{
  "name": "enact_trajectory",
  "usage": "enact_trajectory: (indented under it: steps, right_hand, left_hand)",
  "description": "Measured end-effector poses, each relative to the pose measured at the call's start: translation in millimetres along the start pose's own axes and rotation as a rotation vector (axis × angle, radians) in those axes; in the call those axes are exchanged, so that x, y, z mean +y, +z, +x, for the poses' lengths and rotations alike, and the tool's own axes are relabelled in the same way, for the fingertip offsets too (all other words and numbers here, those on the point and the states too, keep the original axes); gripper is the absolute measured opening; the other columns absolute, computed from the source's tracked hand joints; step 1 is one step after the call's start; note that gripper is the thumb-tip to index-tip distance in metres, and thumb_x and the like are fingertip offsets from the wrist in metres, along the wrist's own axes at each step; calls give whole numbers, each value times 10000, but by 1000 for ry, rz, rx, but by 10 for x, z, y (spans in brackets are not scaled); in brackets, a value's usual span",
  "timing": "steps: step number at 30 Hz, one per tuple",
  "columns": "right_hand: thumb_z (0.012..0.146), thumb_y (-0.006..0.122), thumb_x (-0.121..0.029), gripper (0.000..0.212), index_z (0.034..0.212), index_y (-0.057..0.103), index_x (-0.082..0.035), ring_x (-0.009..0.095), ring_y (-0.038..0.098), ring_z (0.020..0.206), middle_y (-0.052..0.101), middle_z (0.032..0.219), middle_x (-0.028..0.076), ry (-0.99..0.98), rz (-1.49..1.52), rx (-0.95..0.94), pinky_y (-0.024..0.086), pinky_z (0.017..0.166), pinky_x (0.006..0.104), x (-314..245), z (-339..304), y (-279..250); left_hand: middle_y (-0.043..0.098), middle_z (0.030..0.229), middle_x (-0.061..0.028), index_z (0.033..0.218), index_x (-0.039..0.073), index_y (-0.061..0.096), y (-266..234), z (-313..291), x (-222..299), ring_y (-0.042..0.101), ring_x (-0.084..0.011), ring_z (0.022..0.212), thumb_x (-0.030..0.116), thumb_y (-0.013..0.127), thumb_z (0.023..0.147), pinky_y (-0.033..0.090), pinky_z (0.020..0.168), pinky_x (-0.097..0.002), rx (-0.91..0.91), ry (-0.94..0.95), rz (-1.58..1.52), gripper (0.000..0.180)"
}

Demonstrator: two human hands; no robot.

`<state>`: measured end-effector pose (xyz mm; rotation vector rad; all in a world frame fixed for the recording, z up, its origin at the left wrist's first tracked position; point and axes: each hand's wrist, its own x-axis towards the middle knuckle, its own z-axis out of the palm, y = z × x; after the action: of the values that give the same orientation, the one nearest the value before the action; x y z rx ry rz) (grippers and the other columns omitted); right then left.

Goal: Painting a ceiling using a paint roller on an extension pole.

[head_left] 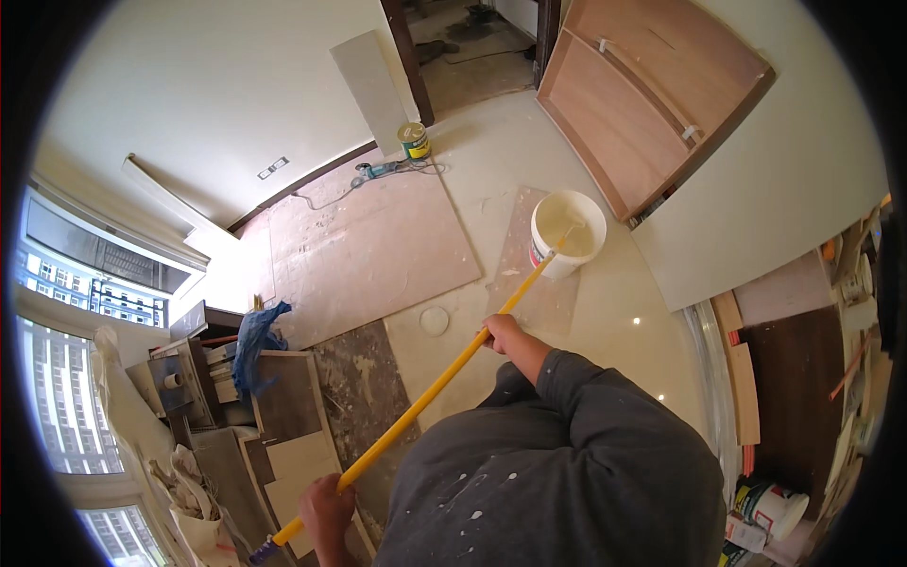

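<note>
The right hand (504, 335) and left hand (328, 515) are apart, both wrapped round a yellow pole (427, 394) — the right nearer the white bucket (588, 242), the left farther from it. The pole's upper end reaches inside the bucket. Beyond the bucket, leftward — a tin (414, 143) and a power tool (378, 171).
</note>
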<state>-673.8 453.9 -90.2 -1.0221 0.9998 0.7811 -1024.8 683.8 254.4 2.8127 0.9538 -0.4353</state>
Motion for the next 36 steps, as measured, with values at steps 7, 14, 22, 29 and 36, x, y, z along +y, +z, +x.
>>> enact_trajectory:
  steps: [7,14,22,29,36]
  right_hand:
    - [959,508,-95,200,1137,523,-6,340,699,817,646,985,180,122,-206,-69,631,723,499,-751,329,-25]
    - [955,471,-79,209,1133,524,15,345,707,821,656,1009,199,203,-335,-185,635,730,502,-1243,607,-70]
    - [947,493,-100,166,1059,545,10,330,704,723,664,914,187,211,-159,-102,639,668,465,-1827,1067,-95]
    - [947,541,-138,166,1021,562,9,317,704,677,677,867,192,143,-126,-201,637,646,453,-1735,669,47]
    - [952,543,-152,176,1042,566,-2,329,719,755,683,918,195,165,-219,-252,640,693,473,-1452,314,44]
  left_hand:
    - [668,746,-147,881,87,760,-662,437,913,662,-359,766,299,819,677,505,727,-474,61,-25,106,300]
    - [625,704,-109,841,104,722,-988,827,1513,635,-351,751,289,803,708,475,726,-484,-61,-24,195,242]
    - [636,740,-93,933,108,732,-1494,1452,2473,633,-325,752,274,811,722,468,780,-463,120,215,313,280]
    - [681,739,-123,864,69,763,-1743,1201,1824,660,-344,745,245,839,623,504,731,-446,128,130,177,308]
    - [672,668,-146,795,34,769,-1593,1076,1110,674,-321,636,290,876,574,526,639,-405,-69,-235,-15,354]
